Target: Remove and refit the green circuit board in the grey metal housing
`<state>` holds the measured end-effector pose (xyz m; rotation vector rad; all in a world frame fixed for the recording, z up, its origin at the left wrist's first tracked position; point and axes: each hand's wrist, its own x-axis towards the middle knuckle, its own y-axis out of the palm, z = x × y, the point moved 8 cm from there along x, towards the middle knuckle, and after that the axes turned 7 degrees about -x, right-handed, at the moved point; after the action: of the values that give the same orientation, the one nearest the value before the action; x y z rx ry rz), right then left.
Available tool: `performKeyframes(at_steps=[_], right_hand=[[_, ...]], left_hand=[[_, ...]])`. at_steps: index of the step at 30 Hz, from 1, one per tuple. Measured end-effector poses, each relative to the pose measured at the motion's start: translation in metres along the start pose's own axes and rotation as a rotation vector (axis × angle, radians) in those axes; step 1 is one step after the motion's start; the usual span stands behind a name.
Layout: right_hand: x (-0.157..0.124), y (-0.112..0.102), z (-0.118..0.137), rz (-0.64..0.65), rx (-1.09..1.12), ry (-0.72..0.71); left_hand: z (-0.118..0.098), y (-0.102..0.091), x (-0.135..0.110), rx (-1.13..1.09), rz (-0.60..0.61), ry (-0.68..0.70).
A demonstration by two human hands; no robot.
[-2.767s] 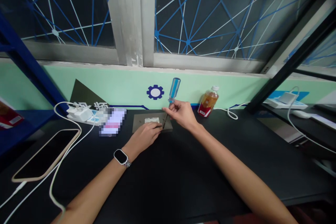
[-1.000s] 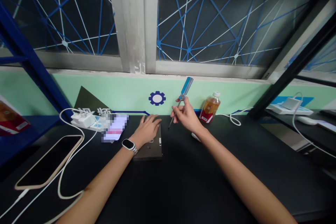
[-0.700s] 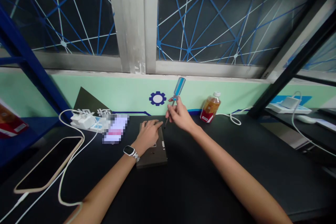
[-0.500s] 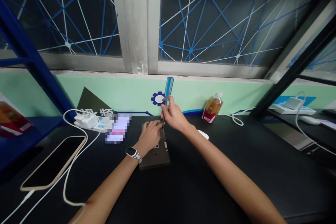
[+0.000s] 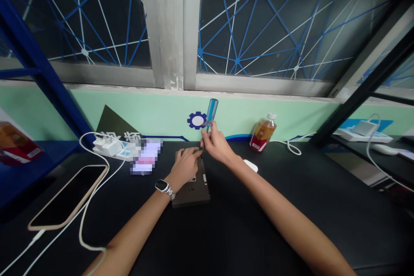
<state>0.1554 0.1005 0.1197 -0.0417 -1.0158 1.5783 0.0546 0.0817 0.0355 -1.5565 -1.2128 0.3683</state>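
Note:
A flat, dark grey-brown rectangular device (image 5: 190, 197) lies on the black desk in front of me, a small label and a white patch on its upper side. My left hand (image 5: 186, 164) rests across it with the fingers stretched out flat, and part of the device is covered. At its far right corner, my right hand (image 5: 214, 141) is closed around the shaft of a screwdriver (image 5: 211, 111). The clear blue handle sticks up above the fingers, leaning to the right. The shaft runs down close to my left fingertips, and its tip is too small to make out.
A drink bottle (image 5: 263, 133) stands by the wall, and a white case (image 5: 250, 165) lies behind my right forearm. To the left are a phone (image 5: 69, 198) on a white cable (image 5: 86, 207), a power strip with a plug (image 5: 108, 145) and a pixelated screen (image 5: 147, 157).
The screwdriver's handle leans a little further right, and my right hand has shifted slightly with it. My left hand stays on the device. The whole view has moved slightly.

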Motion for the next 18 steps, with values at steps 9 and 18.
performKeyframes(at_steps=[9,18], right_hand=[[0.002,0.005,0.002,0.082,0.050,-0.017],[-0.002,-0.001,-0.031,0.063,0.380,0.151]], left_hand=[[-0.001,-0.001,0.000,0.005,-0.001,0.006],[0.001,0.001,0.000,-0.005,0.009,0.015]])
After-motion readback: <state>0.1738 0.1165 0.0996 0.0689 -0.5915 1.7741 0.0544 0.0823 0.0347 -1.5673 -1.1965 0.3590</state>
